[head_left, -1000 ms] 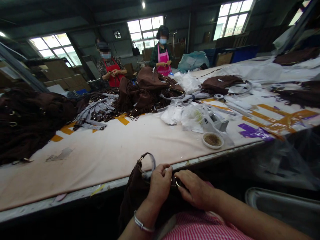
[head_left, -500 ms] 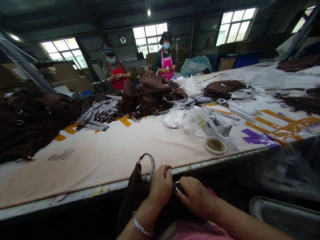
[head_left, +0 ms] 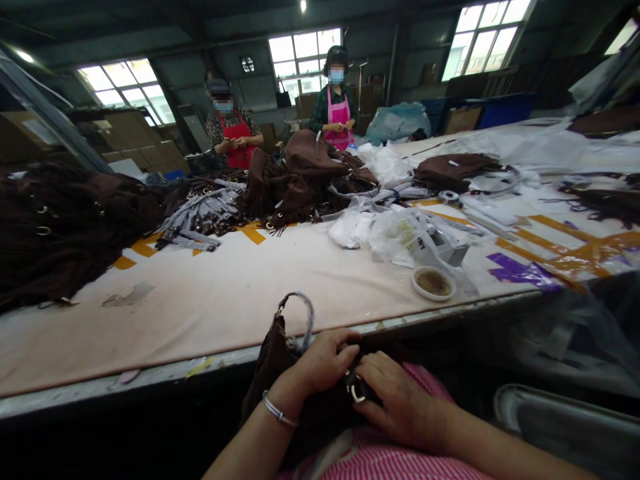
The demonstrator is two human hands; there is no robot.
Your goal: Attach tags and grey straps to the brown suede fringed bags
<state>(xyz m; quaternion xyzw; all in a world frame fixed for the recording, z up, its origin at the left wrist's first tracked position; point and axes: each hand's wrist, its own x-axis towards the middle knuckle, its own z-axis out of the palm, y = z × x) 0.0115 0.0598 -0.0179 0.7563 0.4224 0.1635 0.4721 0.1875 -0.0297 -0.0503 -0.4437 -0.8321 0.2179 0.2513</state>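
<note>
A dark brown handbag (head_left: 267, 373) rests against my lap, below the table's front edge. Its wrapped handle (head_left: 309, 317) loops up on the left side. My left hand (head_left: 323, 360), with a bangle at the wrist, is closed on the bag's upper edge. My right hand (head_left: 395, 393) grips a dark strap end close beside it. A gold-coloured ring (head_left: 356, 392) shows between the two hands, by the right fingertips. The bag's lower part is in shadow and partly behind my forearms.
A cloth-covered table (head_left: 210, 313) spans the view. Brown bags (head_left: 310, 160) and wrapped straps (head_left: 207, 213) are heaped on it. A dish of brown stuff (head_left: 434, 283) stands near the front edge beside plastic bags (head_left: 370, 227). Two people in aprons (head_left: 340, 120) stand across the table.
My left hand has turned flatter, its fingers reaching further right over the bag's edge. My right hand and the ring have dropped slightly. The camera view has shifted a little.
</note>
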